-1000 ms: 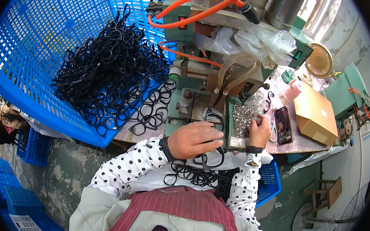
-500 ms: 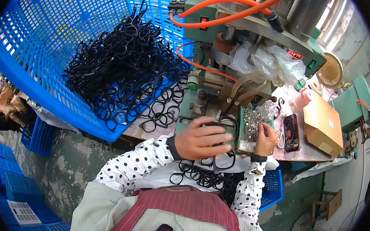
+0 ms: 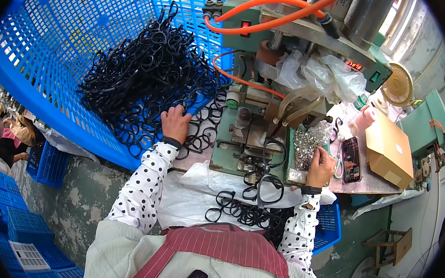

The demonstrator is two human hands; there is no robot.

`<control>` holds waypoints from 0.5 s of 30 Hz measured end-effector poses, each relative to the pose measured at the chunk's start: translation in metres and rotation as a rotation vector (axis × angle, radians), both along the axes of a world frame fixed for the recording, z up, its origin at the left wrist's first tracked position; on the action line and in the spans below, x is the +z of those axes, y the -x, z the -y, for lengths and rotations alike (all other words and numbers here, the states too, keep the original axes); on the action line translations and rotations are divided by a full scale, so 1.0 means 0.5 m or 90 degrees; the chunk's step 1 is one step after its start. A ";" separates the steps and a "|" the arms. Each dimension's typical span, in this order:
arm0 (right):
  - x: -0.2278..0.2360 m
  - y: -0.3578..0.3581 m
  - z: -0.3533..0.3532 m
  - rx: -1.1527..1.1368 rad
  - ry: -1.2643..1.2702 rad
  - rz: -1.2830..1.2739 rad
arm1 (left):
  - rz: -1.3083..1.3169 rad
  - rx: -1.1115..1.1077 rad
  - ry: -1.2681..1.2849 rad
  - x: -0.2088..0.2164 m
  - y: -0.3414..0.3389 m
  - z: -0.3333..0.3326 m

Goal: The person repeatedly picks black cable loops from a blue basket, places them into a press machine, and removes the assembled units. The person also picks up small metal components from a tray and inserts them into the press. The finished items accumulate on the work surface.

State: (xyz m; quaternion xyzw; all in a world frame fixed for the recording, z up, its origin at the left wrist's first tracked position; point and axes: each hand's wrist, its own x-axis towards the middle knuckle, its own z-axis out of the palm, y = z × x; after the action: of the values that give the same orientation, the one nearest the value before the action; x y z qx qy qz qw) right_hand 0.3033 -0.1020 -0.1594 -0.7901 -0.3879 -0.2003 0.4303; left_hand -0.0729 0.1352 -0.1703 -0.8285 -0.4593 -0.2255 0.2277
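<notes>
From afar, I have my right hand (image 3: 321,169) at the small metal parts (image 3: 303,147), fingertips together, contents hidden; farther left, my left hand (image 3: 175,124) meets the black glasses frames (image 3: 138,73), its grip unclear. Easing one out singly should prevent snags. The tabletop (image 3: 362,187) carries a green press (image 3: 231,39); far right, a fan (image 3: 398,84).
</notes>
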 end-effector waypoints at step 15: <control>0.019 0.001 -0.003 -0.036 -0.040 -0.090 | 0.620 -0.192 0.341 -0.074 0.049 0.138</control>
State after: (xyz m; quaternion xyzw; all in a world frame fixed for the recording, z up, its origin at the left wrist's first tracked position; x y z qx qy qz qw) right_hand 0.3028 -0.1003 -0.1500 -0.7990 -0.3277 -0.1680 0.4753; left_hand -0.0974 0.0662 -0.2071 -0.7143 -0.4289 -0.4868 -0.2622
